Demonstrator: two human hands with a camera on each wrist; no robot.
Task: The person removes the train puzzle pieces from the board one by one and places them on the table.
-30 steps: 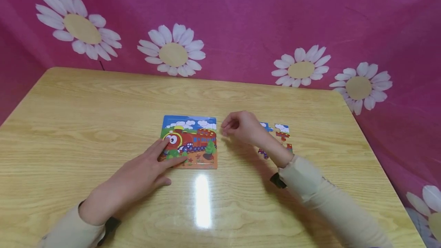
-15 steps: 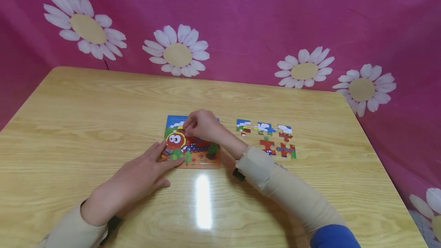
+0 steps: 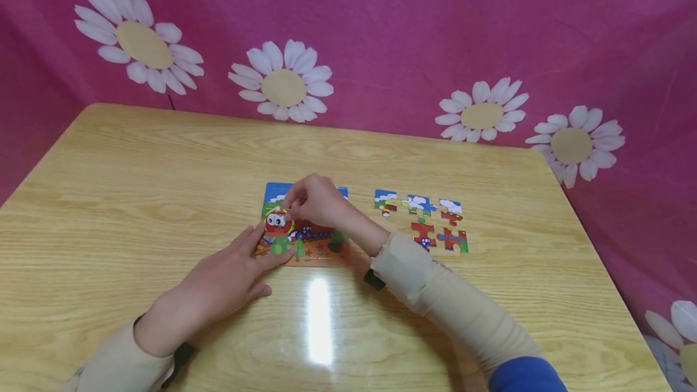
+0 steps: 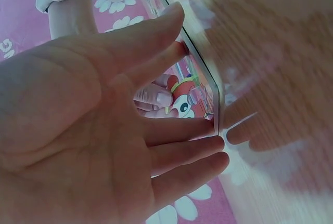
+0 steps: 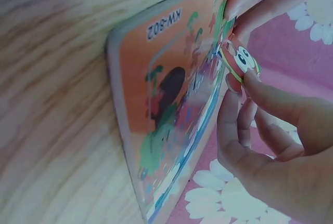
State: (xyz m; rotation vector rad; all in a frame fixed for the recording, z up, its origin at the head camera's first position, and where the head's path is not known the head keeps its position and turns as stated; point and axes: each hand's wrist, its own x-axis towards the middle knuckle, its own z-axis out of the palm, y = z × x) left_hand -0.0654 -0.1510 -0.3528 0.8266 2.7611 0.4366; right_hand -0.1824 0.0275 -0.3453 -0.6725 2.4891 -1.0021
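A flat picture puzzle board point(image 3: 321, 261) with a red train lies mid-table. My right hand point(image 3: 314, 201) is over its upper middle, and between thumb and fingers it pinches a puzzle piece point(image 5: 242, 58) showing the train's eyes. In the right wrist view that piece is tilted up from the board. My left hand point(image 3: 223, 274) rests at the board's lower left corner, fingers spread and straight, fingertips on the board. The left wrist view shows the left palm point(image 4: 99, 115) and, beyond it, the train's face near the right fingertips. My right hand covers much of the picture.
Several loose pieces lie right of the board: a cloud-and-sky piece point(image 3: 419, 204), a piece with a yellow shape point(image 3: 385, 199), a corner piece point(image 3: 451, 207), a red piece point(image 3: 423, 233) and a red-and-green one point(image 3: 455, 239). A pink flowered cloth point(image 3: 381, 29) hangs behind the table point(image 3: 163, 162).
My right hand has moved left from beside the board to over it and now pinches the eye piece. The loose pieces it had covered are visible. My left hand has stayed at the corner.
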